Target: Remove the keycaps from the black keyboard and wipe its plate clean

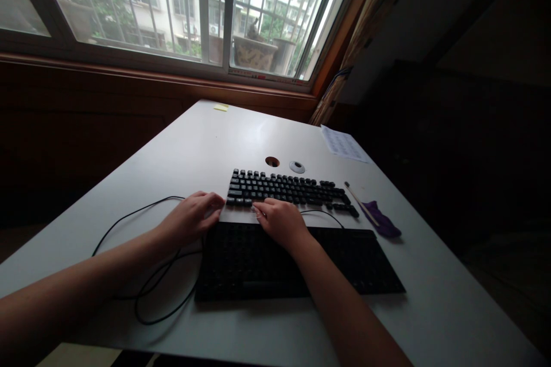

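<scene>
Loose black keycaps [275,188] lie on the white desk in rows, set out like a keyboard layout. Nearer to me is a black keyboard base [249,264], its surface too dark to make out in detail. My right hand [282,221] reaches over the base's upper edge, thumb and forefinger closed at the bottom row, apparently on a keycap mostly hidden by the fingers. At the left end of the rows is my left hand [196,217], its thumb and bent forefinger apart beside the outermost keycaps.
A black cable [150,321] loops on the left. To the right, a thin brush-like stick [361,203] lies across a purple cloth [383,221]. Beyond the keycaps are a desk hole [272,161], a round grey cover [297,167], printed paper [344,144] and a yellow note [221,107].
</scene>
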{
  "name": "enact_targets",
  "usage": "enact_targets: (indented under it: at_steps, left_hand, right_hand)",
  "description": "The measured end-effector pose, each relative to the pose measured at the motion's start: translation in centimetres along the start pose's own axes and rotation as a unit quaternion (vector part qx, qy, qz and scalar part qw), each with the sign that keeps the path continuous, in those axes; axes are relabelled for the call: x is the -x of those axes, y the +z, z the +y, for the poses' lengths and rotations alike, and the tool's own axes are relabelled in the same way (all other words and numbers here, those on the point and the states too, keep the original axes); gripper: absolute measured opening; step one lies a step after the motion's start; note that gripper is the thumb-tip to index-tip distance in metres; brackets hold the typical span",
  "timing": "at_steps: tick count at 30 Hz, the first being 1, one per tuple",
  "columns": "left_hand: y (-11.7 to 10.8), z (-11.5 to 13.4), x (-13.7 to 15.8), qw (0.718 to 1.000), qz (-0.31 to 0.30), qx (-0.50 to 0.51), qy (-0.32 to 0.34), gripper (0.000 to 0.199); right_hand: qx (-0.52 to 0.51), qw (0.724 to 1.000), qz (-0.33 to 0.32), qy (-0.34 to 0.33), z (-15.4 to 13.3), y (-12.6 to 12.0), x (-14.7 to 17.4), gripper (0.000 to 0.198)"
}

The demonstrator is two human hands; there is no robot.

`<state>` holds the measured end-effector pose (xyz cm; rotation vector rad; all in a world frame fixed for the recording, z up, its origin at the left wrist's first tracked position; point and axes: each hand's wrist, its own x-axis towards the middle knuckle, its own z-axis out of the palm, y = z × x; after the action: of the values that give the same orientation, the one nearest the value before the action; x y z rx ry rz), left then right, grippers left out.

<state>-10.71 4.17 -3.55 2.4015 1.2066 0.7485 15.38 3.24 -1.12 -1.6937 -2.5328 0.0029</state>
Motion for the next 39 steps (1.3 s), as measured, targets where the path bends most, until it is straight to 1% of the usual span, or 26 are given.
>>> enact_targets:
  at_steps: [8, 16, 22, 25, 27, 31, 33, 35, 39]
  left_hand:
    - [-0.1, 0.1, 0.0, 1.000, -0.010, -0.004, -0.011, 0.024]
    - [0.0, -0.1, 0.0, 1.000, -0.002, -0.003, 0.002, 0.021]
    - [0.1, -0.2, 0.1, 1.000, -0.001, -0.001, 0.003, 0.021]
    - [0.1, -0.2, 0.1, 1.000, 0.018, -0.010, 0.010, 0.022]
    - [0.0, 0.0, 0.1, 0.998, 0.044, -0.030, 0.032, 0.023]
    - [-0.3, 1.0, 0.2, 0.988, 0.092, -0.063, 0.108, 0.019]
    - [-0.5, 1.7, 0.3, 0.982, 0.100, -0.053, 0.154, 0.019]
    - [-0.6, 2.3, 0.5, 0.974, 0.103, -0.039, 0.197, 0.024]
    - [-0.8, 3.3, 1.0, 0.958, 0.101, -0.013, 0.268, 0.030]
  right_hand:
    - [-0.006, 1.000, -0.003, -0.006, 0.0, 0.1, 0.0, 0.031]
    - [-0.011, 1.000, -0.004, -0.003, 0.1, 0.0, 0.0, 0.032]
    - [-0.010, 1.000, 0.004, 0.016, 0.3, -0.5, 0.1, 0.033]
    - [-0.001, 1.000, 0.009, 0.025, 0.4, -1.1, 0.2, 0.030]
    - [0.005, 1.000, 0.009, 0.027, 0.4, -1.7, 0.3, 0.028]
    - [0.014, 1.000, -0.001, 0.020, -0.1, -3.2, 0.9, 0.026]
    - [0.017, 1.000, -0.010, 0.008, -0.8, -3.9, 1.3, 0.025]
    - [0.015, 1.000, -0.012, -0.007, -1.7, -4.5, 1.8, 0.024]
    - [0.009, 0.999, -0.013, -0.037, -3.9, -5.2, 2.4, 0.023]
